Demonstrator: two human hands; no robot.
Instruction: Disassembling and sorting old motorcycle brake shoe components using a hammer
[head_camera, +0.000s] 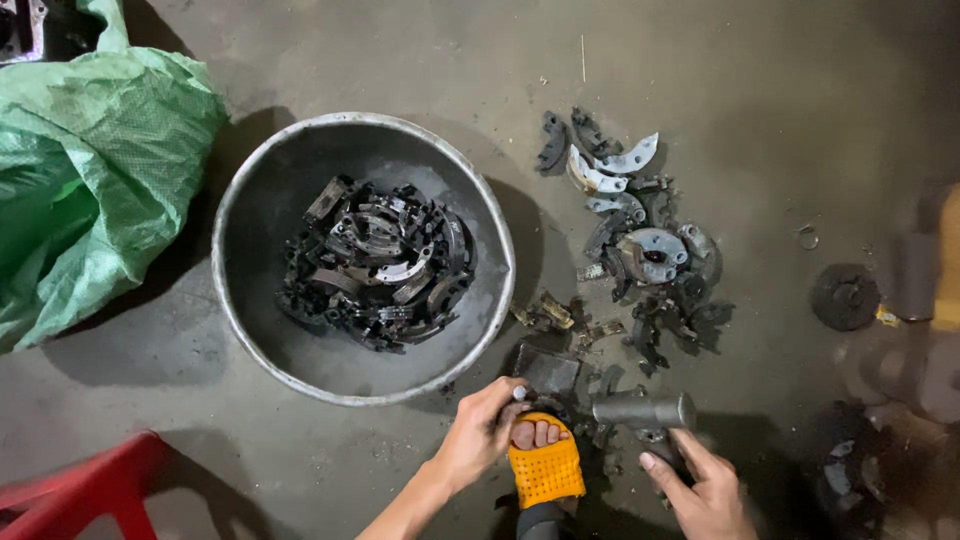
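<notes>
Grimy concrete floor (760, 80), dim light. Big metal basin (232, 190) left of middle, half full of dark curved metal parts (375, 265). Green woven sack (90, 170) slumped at the top left corner, red stool (80, 490) poking in at the bottom left. Loose pile of the same curved pieces (640, 240) spread on the floor just right of the basin, 1 dark disc (845, 296) well apart near the right edge.

Down at the bottom edge: left hand (480, 430) curled tight on a small pale-tipped pin (519, 393), right beside a foot in a yellow sandal (545, 465) and just below a flat dark plate (547, 372). Right hand (705, 490) wrapped on the handle of a hammer (645, 410), head low and level, near the sandal.

Looks like lining up for a hit, pin set but not struck yet. Calls for a steady pin, toes and fingers clear of the hammer's path. Can't tell what exactly sits under the pin, too dark.
</notes>
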